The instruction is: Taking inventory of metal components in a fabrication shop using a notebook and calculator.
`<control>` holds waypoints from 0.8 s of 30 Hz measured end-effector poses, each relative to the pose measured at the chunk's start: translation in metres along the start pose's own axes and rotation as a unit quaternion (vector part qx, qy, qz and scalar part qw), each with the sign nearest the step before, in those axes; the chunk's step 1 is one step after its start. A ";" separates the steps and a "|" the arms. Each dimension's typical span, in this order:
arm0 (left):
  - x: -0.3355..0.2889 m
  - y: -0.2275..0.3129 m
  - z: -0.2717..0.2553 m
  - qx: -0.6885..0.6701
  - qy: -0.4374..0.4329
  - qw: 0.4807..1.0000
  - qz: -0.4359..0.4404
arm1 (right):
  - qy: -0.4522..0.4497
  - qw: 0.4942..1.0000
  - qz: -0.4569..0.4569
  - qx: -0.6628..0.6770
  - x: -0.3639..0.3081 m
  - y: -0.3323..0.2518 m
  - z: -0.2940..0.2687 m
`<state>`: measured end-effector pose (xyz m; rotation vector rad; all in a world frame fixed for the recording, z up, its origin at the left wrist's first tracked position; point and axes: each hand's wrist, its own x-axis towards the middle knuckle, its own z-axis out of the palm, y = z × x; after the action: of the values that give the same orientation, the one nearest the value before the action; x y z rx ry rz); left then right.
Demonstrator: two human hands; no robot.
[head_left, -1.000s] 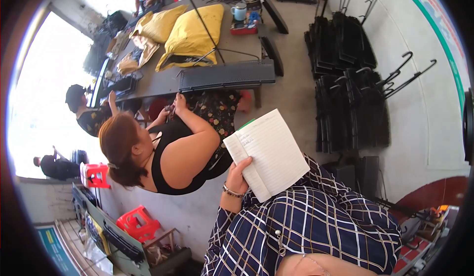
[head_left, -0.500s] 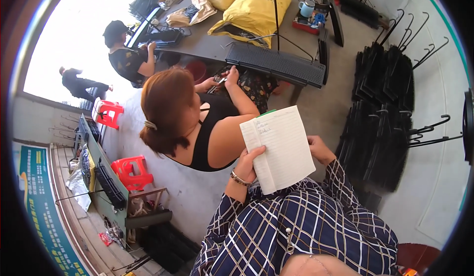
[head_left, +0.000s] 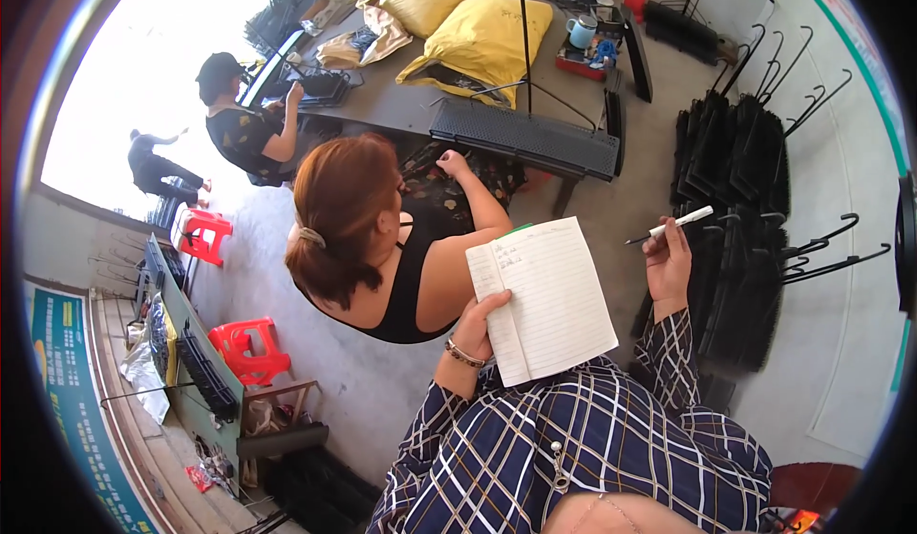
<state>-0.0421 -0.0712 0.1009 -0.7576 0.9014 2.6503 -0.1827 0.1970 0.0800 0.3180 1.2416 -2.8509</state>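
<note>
My left hand grips an open notebook by its left side, thumb pressed on the page. The lined pages face up, with a few handwritten lines near the top and a green edge showing behind. To the right of the notebook, my right hand is raised with a white pen pinched between thumb and fingers. The pen lies slantwise, its dark tip pointing left toward the notebook but apart from the page.
A seated co-worker in a black top is close ahead on the left. Beyond stands a long table with yellow sacks and a perforated black rack. Black hooked racks stack along the right wall. Red stools stand left.
My right hand has risen from beside the notebook and now shows the pen. The notebook stays in my left hand. The seated co-worker's head and arms have shifted.
</note>
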 end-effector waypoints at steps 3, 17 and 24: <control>0.004 0.001 0.000 0.000 -0.006 1.000 -0.008 | -0.026 0.999 0.001 0.023 -0.008 -0.008 0.002; 0.002 0.011 -0.012 0.025 -0.055 0.995 -0.081 | 0.089 0.958 -0.098 -0.253 -0.075 0.006 0.033; -0.011 -0.004 -0.033 0.072 -0.071 0.989 -0.106 | 0.122 0.947 -0.102 -0.278 -0.131 0.033 0.013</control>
<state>-0.0187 -0.0895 0.0825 -0.5863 0.9079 2.3909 -0.0531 0.1565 0.0899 0.5551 2.1622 -2.5011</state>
